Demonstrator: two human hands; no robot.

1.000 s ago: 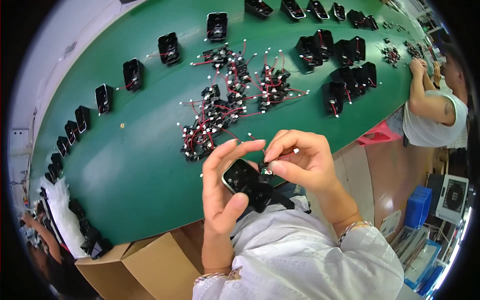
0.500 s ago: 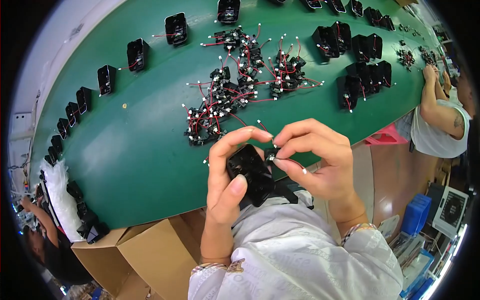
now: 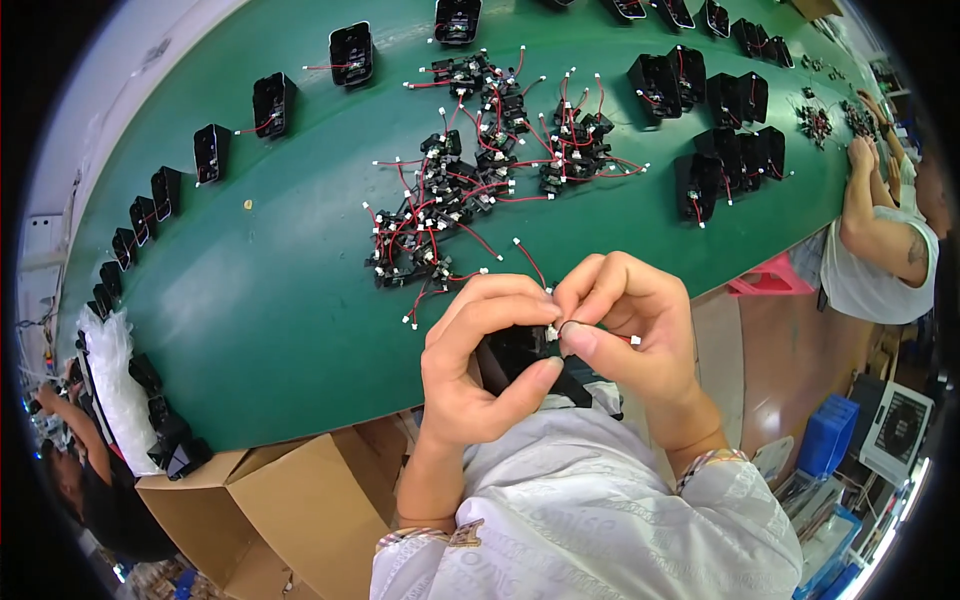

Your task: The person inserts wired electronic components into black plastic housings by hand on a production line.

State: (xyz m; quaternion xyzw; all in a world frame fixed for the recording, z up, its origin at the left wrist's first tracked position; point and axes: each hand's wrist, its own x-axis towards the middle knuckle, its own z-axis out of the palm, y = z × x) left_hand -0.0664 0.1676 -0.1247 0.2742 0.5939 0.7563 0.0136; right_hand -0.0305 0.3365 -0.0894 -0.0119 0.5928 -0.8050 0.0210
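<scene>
My left hand (image 3: 470, 365) is wrapped round a hollow black plastic housing (image 3: 512, 350), held just past the table's near edge. My right hand (image 3: 640, 325) is closed in a pinch against the housing's right side, on a small wired part that the fingers mostly cover. A white connector (image 3: 552, 333) of that part peeks out between the two hands' fingertips. Its white plug (image 3: 635, 340) hangs beside my right thumb. Beyond my hands lies a heap of black parts with red wires (image 3: 450, 190) on the green table (image 3: 300, 340).
Black housings stand in a curved row (image 3: 272, 105) along the far left edge, with more housings (image 3: 700, 180) grouped at the right. A cardboard box (image 3: 310, 500) and a clear plastic bag (image 3: 125, 390) are at lower left. A co-worker (image 3: 880, 230) sits at the right.
The housing has tilted, and my left fingers have come over its top. My right fingers have moved in tighter, so the small black part seen before is now mostly covered.
</scene>
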